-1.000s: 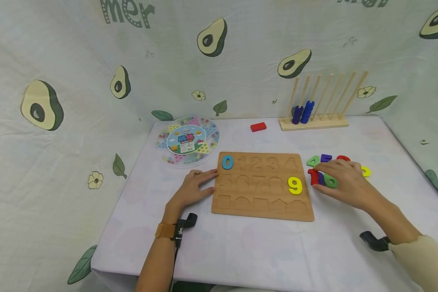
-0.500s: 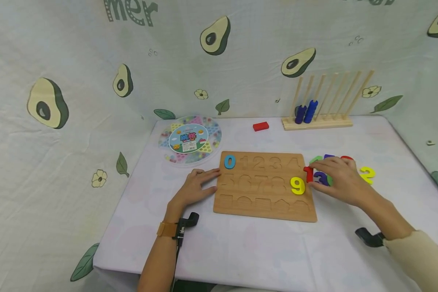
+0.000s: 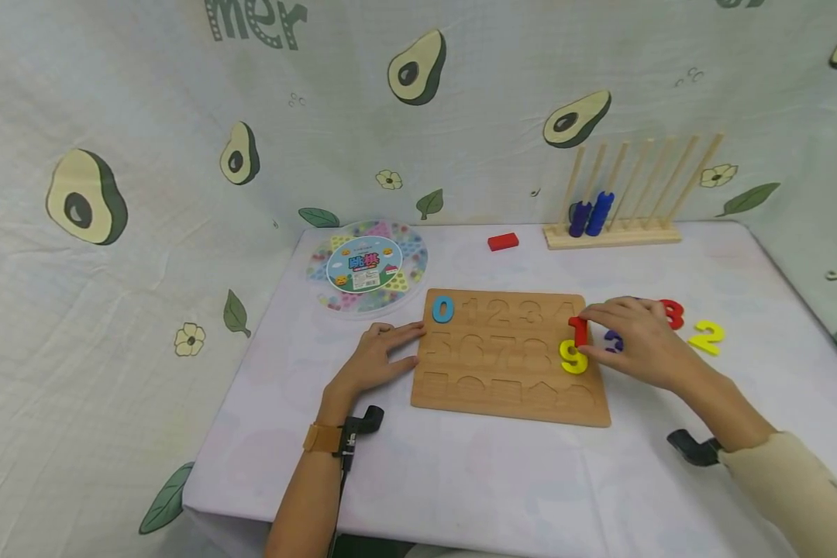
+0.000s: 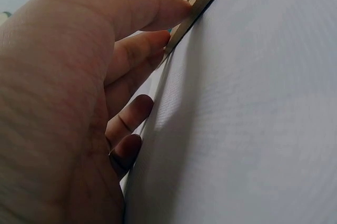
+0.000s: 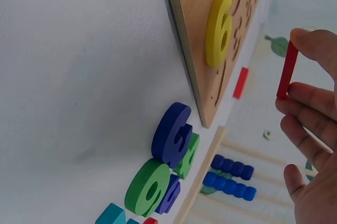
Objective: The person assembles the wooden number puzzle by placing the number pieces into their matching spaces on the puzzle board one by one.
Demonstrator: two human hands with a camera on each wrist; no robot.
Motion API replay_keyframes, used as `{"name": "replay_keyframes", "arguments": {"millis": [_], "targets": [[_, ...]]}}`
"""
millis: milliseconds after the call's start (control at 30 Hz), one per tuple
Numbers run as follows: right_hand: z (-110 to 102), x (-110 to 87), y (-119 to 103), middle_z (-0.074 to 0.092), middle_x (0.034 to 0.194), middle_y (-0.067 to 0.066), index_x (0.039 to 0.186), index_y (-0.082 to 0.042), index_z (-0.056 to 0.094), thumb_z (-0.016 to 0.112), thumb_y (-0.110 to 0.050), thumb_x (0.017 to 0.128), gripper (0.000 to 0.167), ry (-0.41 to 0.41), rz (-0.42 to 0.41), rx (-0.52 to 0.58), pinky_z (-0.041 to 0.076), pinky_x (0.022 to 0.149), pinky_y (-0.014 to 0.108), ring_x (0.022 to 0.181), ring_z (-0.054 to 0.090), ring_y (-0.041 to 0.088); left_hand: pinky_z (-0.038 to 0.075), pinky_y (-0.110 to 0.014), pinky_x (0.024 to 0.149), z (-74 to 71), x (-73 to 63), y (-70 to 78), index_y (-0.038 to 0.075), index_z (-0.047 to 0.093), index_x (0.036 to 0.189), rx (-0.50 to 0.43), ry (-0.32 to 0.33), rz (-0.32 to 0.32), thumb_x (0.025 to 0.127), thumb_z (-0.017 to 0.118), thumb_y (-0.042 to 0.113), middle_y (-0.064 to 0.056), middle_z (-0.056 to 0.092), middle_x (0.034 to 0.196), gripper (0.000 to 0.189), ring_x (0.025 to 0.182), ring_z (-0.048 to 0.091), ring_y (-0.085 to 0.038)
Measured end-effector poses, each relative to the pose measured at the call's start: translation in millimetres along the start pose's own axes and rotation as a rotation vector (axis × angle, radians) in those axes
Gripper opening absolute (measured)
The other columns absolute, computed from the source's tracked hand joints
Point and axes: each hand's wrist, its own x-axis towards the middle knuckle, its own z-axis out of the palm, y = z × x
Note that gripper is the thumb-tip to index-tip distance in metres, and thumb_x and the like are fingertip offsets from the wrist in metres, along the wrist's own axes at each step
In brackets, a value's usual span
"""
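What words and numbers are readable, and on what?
"mer": backdrop
"跳棋": game box
"0": blue piece
"9": yellow piece
"1": red piece, right hand
"2": another yellow piece
"3": purple piece
"6" or "9": green piece
"1 2 3": board
"6 7 8": board
Unclear: fine print, clipped backdrop letters, other board outlines, obscured pieces.

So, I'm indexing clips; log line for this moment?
left hand: touching board; right hand: pinching red 1 over board; on board: blue 0, yellow 9
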Motion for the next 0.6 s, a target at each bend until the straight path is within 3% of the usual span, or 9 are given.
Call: {"name": "replay_keyframes", "arguments": {"millis": [600], "targets": [[2.0, 19.1, -12.7, 0.067, 0.125, 0.015, 0.124, -0.007, 0.069, 0.084, -0.035, 0.080, 0.055, -0.026, -0.060, 0.028, 0.026, 0.094, 0.062, 0.121, 0.047, 0.039, 0.030, -0.044, 0.102, 2.1, -0.2, -3.6, 0.034, 0.048, 0.150, 0.008, -0.023, -0.029, 0.097, 0.062, 0.048, 0.020, 0.039, 0.155, 0.056, 0.123, 0.036, -0.018]]}}
